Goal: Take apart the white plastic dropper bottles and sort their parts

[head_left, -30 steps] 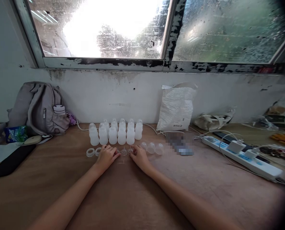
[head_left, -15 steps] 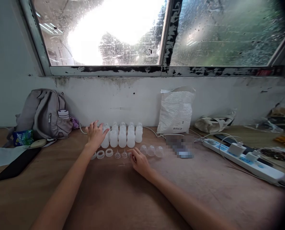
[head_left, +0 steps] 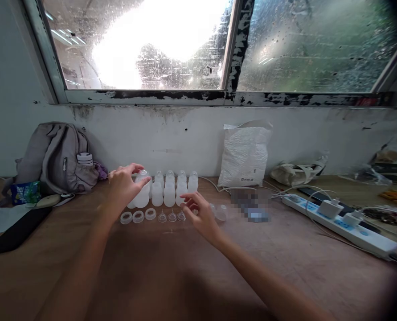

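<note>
My left hand is closed around the upper part of a frosted white baby bottle with a clear cap, at the left end of the group; its fingers partly hide the bottles behind. Several similar baby bottles stand upright in rows to the right. In front lie three white screw rings and three clear silicone teats. My right hand hovers with loosely bent, parted fingers and nothing visible in it, right of the teats. It covers part of the row of clear caps.
A grey backpack leans on the wall at left, beside a black flat item. A white plastic bag stands behind. At right lie a power strip with cables, a pixelated item and a cloth bag.
My left hand has moved from the rings to the bottles at back left and closed on one. My right hand has lifted off the teats and shifted slightly right, its fingers opening.
</note>
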Demonstrator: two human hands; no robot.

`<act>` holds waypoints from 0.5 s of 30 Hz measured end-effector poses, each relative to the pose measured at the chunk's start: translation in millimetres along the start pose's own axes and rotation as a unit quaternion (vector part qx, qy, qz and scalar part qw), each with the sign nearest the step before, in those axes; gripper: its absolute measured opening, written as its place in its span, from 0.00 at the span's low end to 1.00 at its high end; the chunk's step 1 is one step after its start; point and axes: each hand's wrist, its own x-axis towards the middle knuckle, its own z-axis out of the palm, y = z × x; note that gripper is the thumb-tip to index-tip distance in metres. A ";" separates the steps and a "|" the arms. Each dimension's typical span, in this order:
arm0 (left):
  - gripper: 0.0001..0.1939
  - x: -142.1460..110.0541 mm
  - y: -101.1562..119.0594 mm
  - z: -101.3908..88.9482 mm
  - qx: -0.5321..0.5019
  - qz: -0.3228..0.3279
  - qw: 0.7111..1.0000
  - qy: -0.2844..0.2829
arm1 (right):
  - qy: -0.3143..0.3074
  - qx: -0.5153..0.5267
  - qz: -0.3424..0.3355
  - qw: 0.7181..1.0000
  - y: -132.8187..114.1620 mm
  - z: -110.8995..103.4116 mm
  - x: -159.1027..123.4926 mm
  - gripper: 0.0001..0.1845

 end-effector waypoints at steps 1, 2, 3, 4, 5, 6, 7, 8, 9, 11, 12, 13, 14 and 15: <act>0.15 -3.5 9.6 -10.6 -0.064 0.005 0.998 -0.017 | -0.028 0.048 0.022 0.998 -8.7 -4.2 2.0 0.12; 0.15 -7.3 18.4 -19.2 -0.124 0.005 0.992 -0.034 | -0.072 0.103 0.043 0.991 -16.7 -8.1 3.4 0.16; 0.15 -11.0 26.3 -25.3 -0.190 0.006 0.980 -0.054 | -0.131 0.164 0.061 0.976 -23.9 -11.3 3.8 0.19; 0.15 -14.6 32.9 -28.4 -0.259 0.007 0.962 -0.089 | -0.195 0.222 0.081 0.952 -29.7 -13.6 3.3 0.21; 0.15 -17.8 38.4 -28.5 -0.327 0.008 0.936 -0.128 | -0.257 0.275 0.103 0.921 -34.0 -14.6 1.8 0.23; 0.14 -20.6 42.9 -25.9 -0.396 0.009 0.903 -0.169 | -0.308 0.321 0.127 0.887 -36.7 -14.5 -0.5 0.24; 0.15 -23.2 46.6 -21.0 -0.464 0.007 0.861 -0.207 | -0.345 0.360 0.153 0.853 -37.9 -13.2 -3.3 0.25; 0.15 -25.8 49.7 -14.4 -0.531 0.001 0.812 -0.242 | -0.368 0.395 0.177 0.823 -37.7 -11.0 -6.4 0.26; 0.16 -28.4 52.6 -6.9 -0.593 -0.009 0.759 -0.270 | -0.381 0.427 0.196 0.796 -36.4 -8.2 -9.5 0.26; 0.18 -34.2 58.1 7.3 -0.692 -0.028 0.651 -0.311 | -0.392 0.483 0.215 0.753 -31.9 -2.2 -14.9 0.26; 0.19 -37.5 61.0 12.9 -0.722 -0.033 0.607 -0.329 | -0.403 0.503 0.220 0.732 -29.6 0.5 -16.9 0.25; 0.19 -40.7 63.9 16.8 -0.739 -0.037 0.578 -0.344 | -0.420 0.514 0.225 0.714 -27.9 2.6 -18.4 0.24; 0.18 -43.9 66.7 19.1 -0.746 -0.040 0.565 -0.351 | -0.438 0.515 0.232 0.699 -27.1 4.3 -19.5 0.23; 0.17 -46.6 69.2 20.0 -0.748 -0.046 0.564 -0.348 | -0.454 0.510 0.239 0.690 -27.2 5.6 -20.2 0.22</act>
